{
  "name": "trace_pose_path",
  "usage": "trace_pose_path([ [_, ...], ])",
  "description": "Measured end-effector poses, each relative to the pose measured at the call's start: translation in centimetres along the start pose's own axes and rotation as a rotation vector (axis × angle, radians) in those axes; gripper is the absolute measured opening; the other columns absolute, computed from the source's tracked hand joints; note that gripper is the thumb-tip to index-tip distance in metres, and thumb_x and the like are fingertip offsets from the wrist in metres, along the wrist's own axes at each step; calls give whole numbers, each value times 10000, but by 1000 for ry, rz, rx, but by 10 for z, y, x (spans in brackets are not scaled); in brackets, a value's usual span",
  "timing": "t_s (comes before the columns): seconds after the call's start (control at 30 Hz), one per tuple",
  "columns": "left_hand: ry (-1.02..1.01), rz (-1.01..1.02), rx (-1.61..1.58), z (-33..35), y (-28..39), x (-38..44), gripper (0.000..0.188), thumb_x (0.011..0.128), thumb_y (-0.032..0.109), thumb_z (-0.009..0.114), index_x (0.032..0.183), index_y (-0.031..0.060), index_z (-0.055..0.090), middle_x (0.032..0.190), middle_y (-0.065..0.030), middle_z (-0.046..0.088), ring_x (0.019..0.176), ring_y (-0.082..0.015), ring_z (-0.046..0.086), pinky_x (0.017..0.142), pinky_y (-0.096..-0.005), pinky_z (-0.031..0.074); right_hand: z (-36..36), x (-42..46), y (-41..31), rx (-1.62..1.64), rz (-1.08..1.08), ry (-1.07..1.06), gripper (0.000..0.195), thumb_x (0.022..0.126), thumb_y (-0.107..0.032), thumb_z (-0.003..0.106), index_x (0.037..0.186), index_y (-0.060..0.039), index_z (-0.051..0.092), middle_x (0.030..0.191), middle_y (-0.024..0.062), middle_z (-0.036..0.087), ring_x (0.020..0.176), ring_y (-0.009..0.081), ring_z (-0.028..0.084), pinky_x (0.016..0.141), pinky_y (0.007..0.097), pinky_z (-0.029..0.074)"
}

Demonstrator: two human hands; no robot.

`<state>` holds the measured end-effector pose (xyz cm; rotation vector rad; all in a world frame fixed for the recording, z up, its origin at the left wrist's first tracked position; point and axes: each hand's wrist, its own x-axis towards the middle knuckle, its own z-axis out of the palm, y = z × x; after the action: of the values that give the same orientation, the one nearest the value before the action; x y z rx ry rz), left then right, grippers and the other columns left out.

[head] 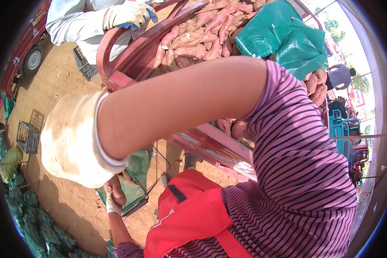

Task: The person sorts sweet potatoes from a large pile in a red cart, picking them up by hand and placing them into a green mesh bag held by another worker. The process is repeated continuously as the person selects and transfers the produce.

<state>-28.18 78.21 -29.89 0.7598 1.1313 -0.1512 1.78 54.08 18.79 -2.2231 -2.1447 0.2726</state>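
Observation:
My left hand (111,202), in a pale work glove, grips a sweet potato (118,191) at the mouth of a green mesh bag (137,180). Another sweet potato (127,178) shows just inside the bag. A dark metal bar (134,209) runs along the bag's edge. Close to the camera, my right hand (79,142) wears a loose whitish glove with dirt marks. Its fingers are turned away from view, so whether it holds anything is hidden. My right forearm crosses in front of the red metal cart bed (209,145).
Sweet potatoes (200,42) fill the cart under a green woven sheet (283,38). A co-worker's gloved hand (129,15) is by the cart's rail (108,48). Black crates (28,137) stand on dirt ground. Filled green sacks (35,222) line the lower left. Another person (339,76) is farther off.

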Motion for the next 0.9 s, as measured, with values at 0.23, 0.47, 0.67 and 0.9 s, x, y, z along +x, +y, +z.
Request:
trace_pose_path([
  [0.23,15,5,-101,1,7,14,593,882,606,566,1307,193,550,1361,-71,545,1270,-321,491,990,-579,391,147,63,-37,155,7,-8,187,699,-258,752,816,-120,800,807,113,754,791,321,727,676,465,569],
  [0.47,214,184,151,72,30,-25,690,975,562,553,1479,98,466,1435,-76,554,1323,-288,501,1031,-512,370,215,-143,62,721,194,768,375,897,-258,707,1220,-69,679,1139,156,709,1039,298,692,907,373,558],
  [0.67,72,906,433,276,78,-95,372,1046,176,557,1380,12,569,1386,-111,611,1263,-194,575,1078,-346,423,257,-302,209,332,1182,135,591,844,-346,661,1361,-70,584,1285,168,644,1229,327,594,1040,418,472],
  [0.9,-534,1368,763,507,70,-135,328,949,15,616,1274,-30,618,1328,-165,630,1227,-265,598,1085,-374,432,348,-278,329,599,860,-329,819,742,-385,725,1465,-73,502,1397,200,591,1301,329,563,1085,440,435],
])
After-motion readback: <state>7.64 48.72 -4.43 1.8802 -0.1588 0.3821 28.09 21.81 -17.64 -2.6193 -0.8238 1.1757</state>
